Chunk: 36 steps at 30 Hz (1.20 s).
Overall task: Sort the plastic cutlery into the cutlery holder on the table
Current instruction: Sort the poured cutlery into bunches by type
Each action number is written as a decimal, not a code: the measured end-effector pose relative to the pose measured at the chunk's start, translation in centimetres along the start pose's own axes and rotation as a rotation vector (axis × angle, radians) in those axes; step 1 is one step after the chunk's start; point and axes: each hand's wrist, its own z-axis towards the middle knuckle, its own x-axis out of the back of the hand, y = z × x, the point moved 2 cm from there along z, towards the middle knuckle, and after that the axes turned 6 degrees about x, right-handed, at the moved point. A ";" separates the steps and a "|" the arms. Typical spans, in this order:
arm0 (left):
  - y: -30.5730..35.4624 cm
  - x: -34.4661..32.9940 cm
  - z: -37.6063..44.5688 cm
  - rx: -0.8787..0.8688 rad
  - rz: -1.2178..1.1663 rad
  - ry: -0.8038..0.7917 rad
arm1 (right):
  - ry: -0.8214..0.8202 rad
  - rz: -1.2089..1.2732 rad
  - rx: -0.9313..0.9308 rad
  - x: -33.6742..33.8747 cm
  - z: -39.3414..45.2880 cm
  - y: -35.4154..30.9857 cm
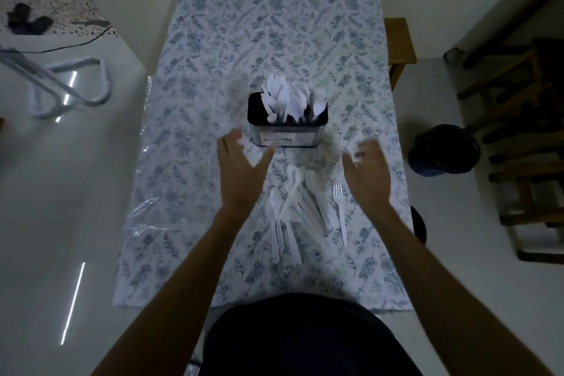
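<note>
- Left hand (241, 168) spread, holding nothing, just beside the cutlery holder (287, 125) mid-table
- Right hand (367, 175) open, fingertips blurred
- Loose plastic cutlery (300, 207) lies between them, toward the near edge

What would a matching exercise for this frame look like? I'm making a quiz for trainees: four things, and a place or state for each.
Things:
1. holder
2. lone fork
3. plastic sheet
4. left hand

Places or states:
A. at the table's left edge
B. open, holding nothing
C. upright, cutlery standing in it
D. flat on the cloth, beside the right wrist

Pairs: 1-C, 2-D, 3-A, 4-B
</note>
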 end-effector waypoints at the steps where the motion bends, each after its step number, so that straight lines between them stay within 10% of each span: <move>1: -0.8 -0.5 -1.6 0.055 -0.019 -0.030 | -0.094 -0.038 -0.088 -0.5 -2.4 2.4; 5: -3.6 -2.0 -6.9 0.199 -0.073 -0.149 | -0.390 -0.104 -0.278 -1.7 -9.7 7.4; 16: -5.2 -2.2 -9.6 0.263 -0.047 -0.269 | -0.280 -0.062 -0.282 -1.0 -10.7 6.7; 22: -4.2 -2.9 -10.0 0.508 -0.393 -0.647 | -0.618 0.309 0.098 -1.1 -13.6 -0.2; 29: -7.0 -0.4 -9.3 0.724 -0.404 -0.234 | -0.589 -0.193 0.223 -6.5 -13.0 -0.5; 36: -8.2 -0.4 -11.1 0.785 -0.388 -0.355 | -0.603 -0.179 0.181 -6.5 -13.2 -0.7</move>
